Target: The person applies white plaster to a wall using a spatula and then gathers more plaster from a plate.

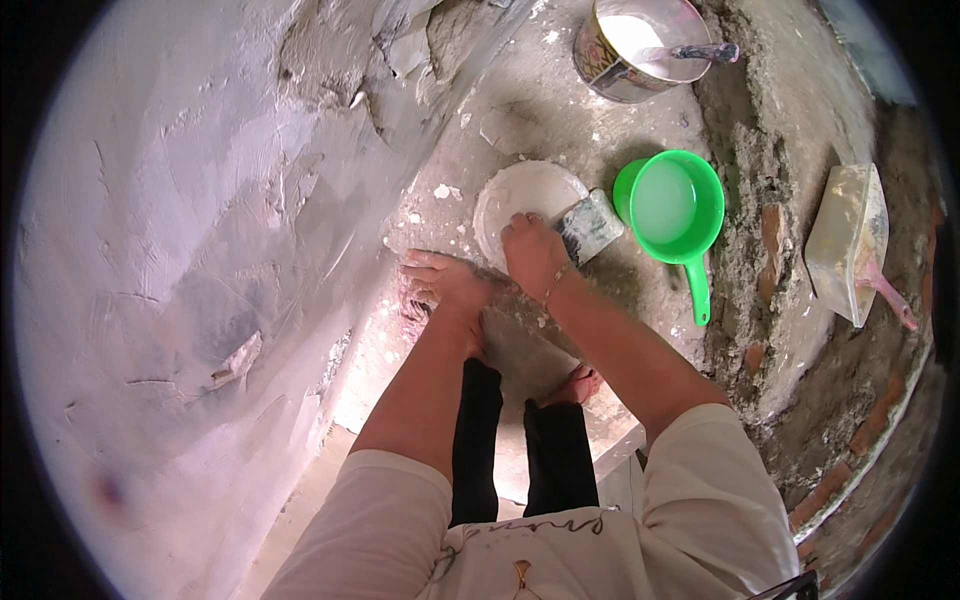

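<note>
My right hand (535,250) is closed, fingers curled down over a round whitish lid or dish (495,200) coated in pale residue. Whatever those fingers grip is hidden beneath them. Against the dish's right side lies a flat scraper-like piece (593,225), pale with a dark smeared patch. My left hand (450,283) is lower and to the left, its fingers stretched toward the wall, with no object seen in it. A reddish foot or shoe (412,308) shows partly beneath it. Right of the dish stands a green dipper (707,235) of milky liquid, handle toward me.
A plastered wall (200,250), rough and peeling in places, fills the left. At the far end stands a bucket (610,75) of white material with a stick-like handle (700,52) across it. A pale plastic container (845,235) with a pink-handled tool (888,293) rests on the right, beyond a crumbly ledge (745,230).
</note>
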Demonstrator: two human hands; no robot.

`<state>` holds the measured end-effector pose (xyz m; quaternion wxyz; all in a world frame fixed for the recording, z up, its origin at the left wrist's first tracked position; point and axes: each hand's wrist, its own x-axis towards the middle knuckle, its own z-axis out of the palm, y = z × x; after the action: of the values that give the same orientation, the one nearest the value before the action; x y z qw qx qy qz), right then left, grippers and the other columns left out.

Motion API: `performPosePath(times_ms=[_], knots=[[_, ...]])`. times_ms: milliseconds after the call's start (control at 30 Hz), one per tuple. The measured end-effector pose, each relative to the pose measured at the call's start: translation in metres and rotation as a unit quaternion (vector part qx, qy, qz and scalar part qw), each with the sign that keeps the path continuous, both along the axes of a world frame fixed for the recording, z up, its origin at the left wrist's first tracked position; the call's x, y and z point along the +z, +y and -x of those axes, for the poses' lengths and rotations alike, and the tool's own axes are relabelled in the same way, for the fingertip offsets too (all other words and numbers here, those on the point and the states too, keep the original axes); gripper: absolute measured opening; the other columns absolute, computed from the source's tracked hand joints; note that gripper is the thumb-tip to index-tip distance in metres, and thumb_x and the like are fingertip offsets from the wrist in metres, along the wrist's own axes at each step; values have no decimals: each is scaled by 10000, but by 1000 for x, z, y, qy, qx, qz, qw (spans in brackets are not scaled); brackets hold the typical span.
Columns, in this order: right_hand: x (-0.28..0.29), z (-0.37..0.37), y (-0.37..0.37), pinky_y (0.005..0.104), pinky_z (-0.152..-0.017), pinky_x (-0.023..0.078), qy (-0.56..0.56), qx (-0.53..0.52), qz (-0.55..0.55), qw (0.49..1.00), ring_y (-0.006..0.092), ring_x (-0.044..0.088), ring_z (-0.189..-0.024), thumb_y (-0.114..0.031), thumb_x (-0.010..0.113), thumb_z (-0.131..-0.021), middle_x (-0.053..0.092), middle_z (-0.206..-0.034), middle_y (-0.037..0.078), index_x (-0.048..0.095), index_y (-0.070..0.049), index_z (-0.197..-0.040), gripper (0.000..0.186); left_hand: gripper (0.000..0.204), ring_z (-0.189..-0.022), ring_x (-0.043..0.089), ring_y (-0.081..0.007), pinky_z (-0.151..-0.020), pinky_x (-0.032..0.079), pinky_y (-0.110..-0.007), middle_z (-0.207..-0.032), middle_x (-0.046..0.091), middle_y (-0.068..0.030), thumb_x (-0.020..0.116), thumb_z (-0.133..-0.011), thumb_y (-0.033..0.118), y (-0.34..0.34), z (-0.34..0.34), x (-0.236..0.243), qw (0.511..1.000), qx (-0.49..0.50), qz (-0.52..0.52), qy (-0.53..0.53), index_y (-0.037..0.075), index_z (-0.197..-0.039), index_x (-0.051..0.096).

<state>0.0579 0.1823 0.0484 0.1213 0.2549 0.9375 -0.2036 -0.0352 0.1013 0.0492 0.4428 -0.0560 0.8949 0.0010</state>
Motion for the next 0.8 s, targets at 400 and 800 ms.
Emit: performPosePath(times_ms=[400,800], knots=[[-7,-5,45,418,-793,507,51,-121,20,991,314,633,-924,-107,541,-814,657,-903,155,688,-42,-875,172,1646,-1439,-50,-412,-1190,77,-471,-1540,-201,-210,953,-464,406,5,3,1,996,-45,69,-25,77,-1370,-382],[13,-15,-11,372,-884,498,-52,52,9,997,320,585,-1006,-119,575,-810,577,-1050,180,669,36,-925,215,1531,-1423,-51,-463,-1179,87,-492,-1526,-186,-261,913,-573,285,-7,0,-17,999,-39,17,14,50,-1368,-373]])
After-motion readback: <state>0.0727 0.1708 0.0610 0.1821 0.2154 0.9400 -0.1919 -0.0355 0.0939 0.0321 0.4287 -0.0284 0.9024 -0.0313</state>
